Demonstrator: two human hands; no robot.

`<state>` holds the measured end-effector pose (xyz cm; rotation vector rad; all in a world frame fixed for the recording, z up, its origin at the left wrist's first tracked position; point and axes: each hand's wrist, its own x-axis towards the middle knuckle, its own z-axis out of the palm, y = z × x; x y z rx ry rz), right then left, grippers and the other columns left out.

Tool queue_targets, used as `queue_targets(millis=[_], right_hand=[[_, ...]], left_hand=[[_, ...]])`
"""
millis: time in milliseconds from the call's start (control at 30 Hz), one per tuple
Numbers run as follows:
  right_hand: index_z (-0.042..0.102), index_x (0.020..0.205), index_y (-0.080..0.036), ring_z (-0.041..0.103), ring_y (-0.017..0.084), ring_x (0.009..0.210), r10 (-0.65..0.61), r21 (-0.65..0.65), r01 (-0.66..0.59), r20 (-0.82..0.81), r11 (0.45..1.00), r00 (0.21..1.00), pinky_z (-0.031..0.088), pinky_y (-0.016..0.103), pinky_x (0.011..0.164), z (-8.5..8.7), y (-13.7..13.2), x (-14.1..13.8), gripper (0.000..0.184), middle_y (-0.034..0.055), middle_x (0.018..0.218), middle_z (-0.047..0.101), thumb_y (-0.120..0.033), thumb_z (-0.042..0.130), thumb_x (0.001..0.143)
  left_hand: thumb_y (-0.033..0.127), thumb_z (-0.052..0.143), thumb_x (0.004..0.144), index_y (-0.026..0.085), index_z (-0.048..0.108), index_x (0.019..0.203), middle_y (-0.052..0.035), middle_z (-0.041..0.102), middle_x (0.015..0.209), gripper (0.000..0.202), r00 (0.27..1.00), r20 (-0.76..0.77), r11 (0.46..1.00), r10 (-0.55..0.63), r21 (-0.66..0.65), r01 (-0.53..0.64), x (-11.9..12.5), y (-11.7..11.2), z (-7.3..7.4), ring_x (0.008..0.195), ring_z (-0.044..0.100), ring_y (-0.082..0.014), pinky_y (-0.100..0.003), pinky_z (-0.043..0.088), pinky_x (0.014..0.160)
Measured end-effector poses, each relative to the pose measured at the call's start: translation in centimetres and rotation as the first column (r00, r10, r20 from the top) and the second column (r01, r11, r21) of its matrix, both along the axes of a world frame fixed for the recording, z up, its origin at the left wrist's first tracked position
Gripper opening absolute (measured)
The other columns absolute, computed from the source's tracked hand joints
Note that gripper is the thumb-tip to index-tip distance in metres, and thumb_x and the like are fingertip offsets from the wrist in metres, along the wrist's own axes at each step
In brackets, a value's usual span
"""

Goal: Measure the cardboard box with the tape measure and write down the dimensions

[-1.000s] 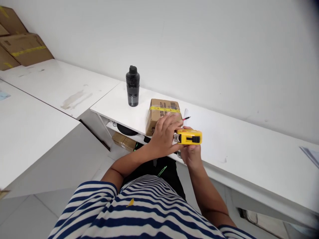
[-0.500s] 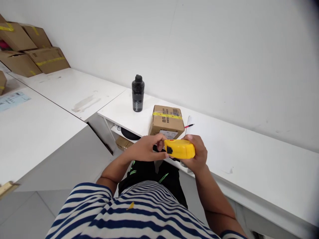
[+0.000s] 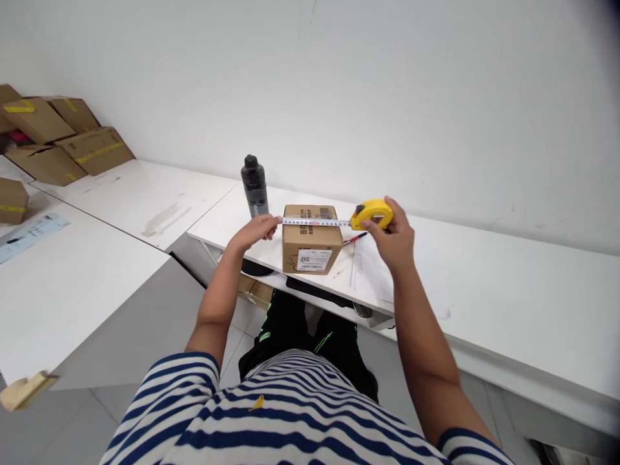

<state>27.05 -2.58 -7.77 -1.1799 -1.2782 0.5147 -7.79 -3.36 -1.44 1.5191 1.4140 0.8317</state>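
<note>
My right hand (image 3: pixel 394 236) is closed around the yellow case of a tape measure (image 3: pixel 372 213), just right of a small cardboard box (image 3: pixel 310 240). The white blade (image 3: pixel 314 223) is pulled out leftward across the top of the box. Its far end is pinched in my left hand (image 3: pixel 256 232), at the box's left side. The box sits on the white desk and carries a printed label (image 3: pixel 314 259) on its front. A red and black pen (image 3: pixel 355 238) lies to the right of the box, by a sheet of paper (image 3: pixel 371 274).
A dark bottle (image 3: pixel 254 184) stands behind my left hand, near the wall. Several cardboard boxes (image 3: pixel 97 150) are stacked on the far left of the tables. Under the desk is a shelf with another cardboard box (image 3: pixel 259 292). A wooden piece (image 3: pixel 29 389) juts out at the lower left.
My hands have moved apart and forward to the box. The blade is now drawn out of the tape measure and spans the box top; before, the case was held between both hands.
</note>
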Motion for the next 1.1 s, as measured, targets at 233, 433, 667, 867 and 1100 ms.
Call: queue_targets(millis=[233, 433, 667, 867, 1100], right_hand=[[0.064, 0.146, -0.025, 0.067, 0.02, 0.084, 0.017, -0.042, -0.016, 0.023, 0.999, 1.0, 0.062, 0.042, 0.082, -0.2, -1.2, -2.4, 0.082, 0.0095, 0.118, 0.076, -0.061, 0.081, 0.075], [0.059, 0.149, -0.025, 0.065, 0.019, 0.08, -0.007, 0.026, 0.006, 0.034, 1.0, 0.999, 0.06, 0.04, 0.075, -1.4, -0.6, -2.2, 0.088, 0.0102, 0.118, 0.074, -0.065, 0.082, 0.073], [0.061, 0.135, -0.023, 0.068, 0.022, 0.083, -0.245, 0.464, 0.087, 0.293, 0.882, 0.924, 0.057, 0.036, 0.066, -0.2, -5.8, -2.3, 0.068, 0.0101, 0.108, 0.073, -0.055, 0.084, 0.079], [0.056, 0.133, -0.025, 0.062, 0.018, 0.066, -0.402, 0.638, -0.058, 0.55, 0.768, 0.732, 0.051, 0.03, 0.059, 0.5, -13.6, -8.6, 0.044, 0.0022, 0.083, 0.068, -0.033, 0.068, 0.092], [0.064, 0.138, -0.027, 0.068, 0.024, 0.071, -0.217, 0.197, 0.126, 0.56, 0.972, 0.8, 0.052, 0.034, 0.059, 0.8, -14.7, -12.8, 0.058, 0.0086, 0.097, 0.073, -0.06, 0.067, 0.091]], left_hand=[[0.071, 0.058, 0.094, 0.021, 0.053, 0.085, -0.0005, 0.061, 0.075, 0.051, 0.994, -0.112, 0.999, 0.004, 0.05, 0.001, 2.1, -0.1, -1.5, 0.072, 0.058, -0.0159, -0.03, 0.041, 0.068], [0.067, 0.056, 0.096, 0.022, 0.051, 0.078, 0.0008, 0.058, 0.068, 0.049, 0.997, -0.082, 0.999, -0.015, 0.05, 0.019, 1.7, -0.1, -1.5, 0.065, 0.055, -0.0144, -0.03, 0.04, 0.067], [0.044, 0.067, 0.092, 0.019, 0.057, 0.071, -0.0002, 0.061, 0.068, 0.033, 0.997, 0.062, 0.987, -0.039, 0.156, 0.029, 0.2, -0.3, 2.0, 0.064, 0.054, -0.011, -0.027, 0.044, 0.069], [0.031, 0.069, 0.091, 0.019, 0.054, 0.071, 0.0001, 0.055, 0.068, 0.028, 0.974, 0.029, 0.94, -0.223, 0.272, 0.207, 3.0, 5.1, 7.2, 0.066, 0.054, -0.0095, -0.028, 0.047, 0.073], [0.039, 0.062, 0.093, 0.019, 0.056, 0.074, -0.0074, 0.063, 0.083, 0.028, 0.868, -0.466, 0.929, -0.17, 0.219, 0.299, 7.4, 10.6, 5.2, 0.081, 0.061, -0.0213, -0.038, 0.048, 0.084]])
